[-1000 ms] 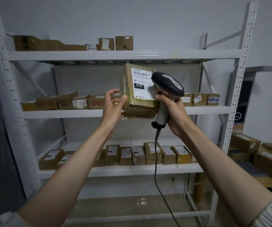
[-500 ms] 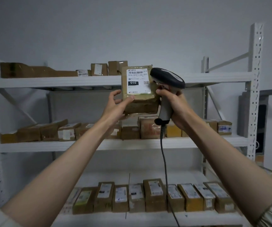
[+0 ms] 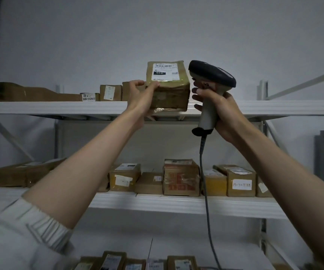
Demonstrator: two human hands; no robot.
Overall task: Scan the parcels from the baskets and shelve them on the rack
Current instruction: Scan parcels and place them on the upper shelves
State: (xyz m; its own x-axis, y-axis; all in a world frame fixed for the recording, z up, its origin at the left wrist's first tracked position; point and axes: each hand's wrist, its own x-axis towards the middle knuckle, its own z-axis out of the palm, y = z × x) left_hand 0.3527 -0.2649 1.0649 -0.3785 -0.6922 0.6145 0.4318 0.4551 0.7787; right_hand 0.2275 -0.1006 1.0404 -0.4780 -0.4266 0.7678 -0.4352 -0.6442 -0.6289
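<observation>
A brown taped parcel (image 3: 169,92) with a white label marked 010 sits at the front edge of the rack's top shelf (image 3: 60,107). My left hand (image 3: 140,96) grips its left side, thumb on the top edge. Just right of the parcel, my right hand (image 3: 218,112) grips the handle of a grey and black barcode scanner (image 3: 211,75). The scanner's cable hangs down past the middle shelf.
Several small parcels (image 3: 110,92) stand on the top shelf left of my hand. The middle shelf (image 3: 176,203) carries a row of boxes (image 3: 180,177), and more parcels line the bottom shelf (image 3: 114,262). The top shelf's right part (image 3: 284,107) lies bare.
Both hands rose with the parcel and scanner. The parcel went from mid-air before the middle shelf up onto the top shelf's front edge. The view tilted upward.
</observation>
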